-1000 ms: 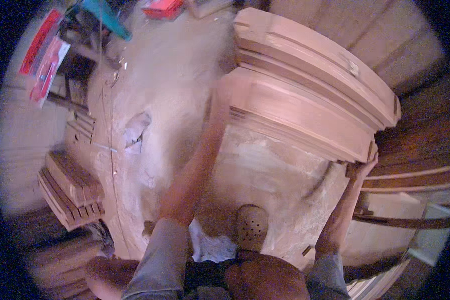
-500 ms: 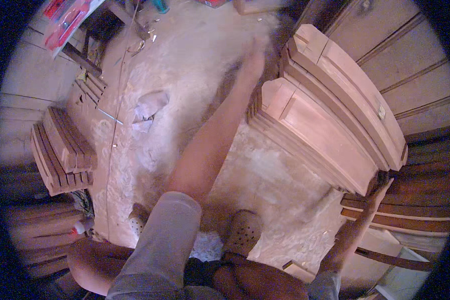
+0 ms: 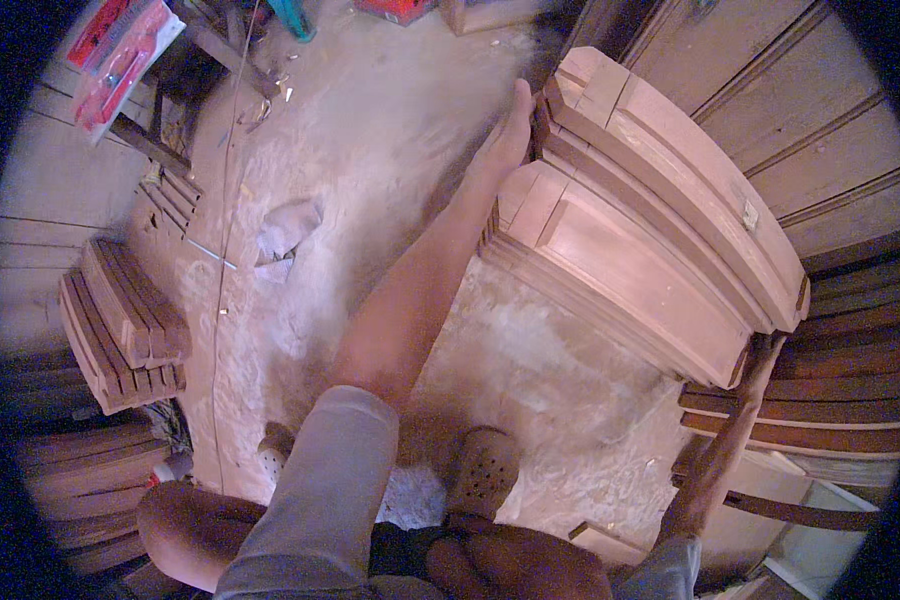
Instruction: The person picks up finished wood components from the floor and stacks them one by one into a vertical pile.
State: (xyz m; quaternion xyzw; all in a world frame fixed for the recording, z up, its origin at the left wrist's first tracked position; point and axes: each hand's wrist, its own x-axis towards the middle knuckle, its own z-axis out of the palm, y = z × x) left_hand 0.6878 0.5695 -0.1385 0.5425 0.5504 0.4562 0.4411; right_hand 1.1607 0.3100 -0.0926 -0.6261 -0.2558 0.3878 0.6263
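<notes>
**Reviewer:** Nearest items first, please.

**Operator:** From my remote post I record a perforated clog (image 3: 485, 472) on the dusty floor (image 3: 550, 320). Beyond it, right of centre, lies the near stack (image 3: 640, 270) of curved wooden pieces; the far stack (image 3: 685, 150) runs alongside, just past it.

**Reviewer:** And the hands?

**Operator:** The right hand (image 3: 760, 368) is at the far stack's right end, fingers partly hidden; I cannot tell whether they pinch it. The left hand (image 3: 515, 130) is flat, fingers extended, beside the opposite end; I cannot confirm contact. My judgement: opposite ends are attended to steady the pieces, and like curves let them nest.

**Reviewer:** Any labels?

**Operator:** A pale patch (image 3: 750, 214) on the far stack shows nothing legible. Upper left, a red-and-white package (image 3: 125, 72) carries print too blurred for me to certify.
</notes>
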